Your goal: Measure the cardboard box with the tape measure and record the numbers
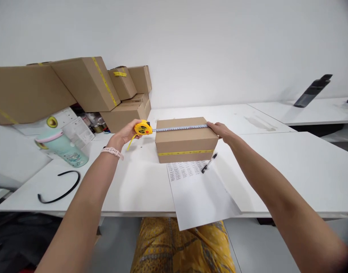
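Observation:
My left hand (127,133) grips a yellow tape measure (143,128) just off the left side of a closed cardboard box (188,145). From its case a pale metal blade (181,128) runs straight across the box's top. At the right top edge, the fingers of my right hand (222,131) pinch the blade's end against the box; its very tip is hidden. A yellow strip with markings crosses the box's front face. Under the front of the box lies a sheet of paper (202,199) with rows of writing, and a pen (209,163) rests on it.
Several cardboard boxes (85,85) are stacked at the back left. A mint tumbler (63,148) leans near them, with a black curved band (61,195) in front. A dark bottle (312,91) stands at the far right. The paper overhangs the table's front edge.

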Tool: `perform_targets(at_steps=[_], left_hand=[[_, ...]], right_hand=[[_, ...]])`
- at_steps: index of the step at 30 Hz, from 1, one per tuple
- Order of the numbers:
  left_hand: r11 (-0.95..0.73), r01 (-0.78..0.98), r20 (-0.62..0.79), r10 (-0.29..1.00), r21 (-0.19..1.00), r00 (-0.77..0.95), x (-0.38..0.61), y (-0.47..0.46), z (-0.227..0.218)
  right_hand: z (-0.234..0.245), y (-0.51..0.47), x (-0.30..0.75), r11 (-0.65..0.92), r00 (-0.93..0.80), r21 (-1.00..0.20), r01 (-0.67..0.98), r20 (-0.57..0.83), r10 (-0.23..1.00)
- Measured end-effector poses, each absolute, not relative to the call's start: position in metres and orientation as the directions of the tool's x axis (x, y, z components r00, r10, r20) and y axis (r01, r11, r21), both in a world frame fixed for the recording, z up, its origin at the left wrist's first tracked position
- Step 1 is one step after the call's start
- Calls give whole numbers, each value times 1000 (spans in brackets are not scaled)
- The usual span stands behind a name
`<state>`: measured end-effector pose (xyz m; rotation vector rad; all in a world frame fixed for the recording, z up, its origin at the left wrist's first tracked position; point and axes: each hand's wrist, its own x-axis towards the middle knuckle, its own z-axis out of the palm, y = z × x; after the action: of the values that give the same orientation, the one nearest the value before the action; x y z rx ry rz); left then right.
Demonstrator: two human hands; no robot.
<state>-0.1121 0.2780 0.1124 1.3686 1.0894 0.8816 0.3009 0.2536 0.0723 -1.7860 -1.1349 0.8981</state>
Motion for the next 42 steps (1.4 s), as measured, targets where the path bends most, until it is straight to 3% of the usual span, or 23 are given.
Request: perform_targets(at_steps=[15,21,24,26,28,30,31,33,36,42], left_hand=[[38,74,-62,933,997,354,-105,287,100],[-87,89,54,943,992,329,-103,264,122],[-164,117,99,898,979,430,-97,221,128],[-58,74,5,823,996,568,-80,180,118],[169,25,-138,701,985,700,-51,134,98],[401,-45,-225,601,915,767,-12,94,74],[475,-120,-229,612,872,757,8,80,64],[482,-246,-204,703,841,682,44,65,54],[381,-370,-110,808,847,579,75,74,61],[352,-360,-109,829,864,549,74,103,78]], right_hand=[[76,246,291,-284,336,-902,326,-170,926],[74,252,298,-119,400,-910,397,54,915],[86,260,308,19,388,-922,386,181,904],[98,267,309,109,360,-921,374,253,898],[108,275,300,165,259,-902,398,283,923],[114,285,284,174,88,-872,457,239,967],[116,290,274,166,5,-851,498,194,981],[117,301,258,137,-87,-802,581,106,991],[116,314,245,91,-46,-780,619,80,996],[107,324,244,11,15,-765,643,28,1000]])
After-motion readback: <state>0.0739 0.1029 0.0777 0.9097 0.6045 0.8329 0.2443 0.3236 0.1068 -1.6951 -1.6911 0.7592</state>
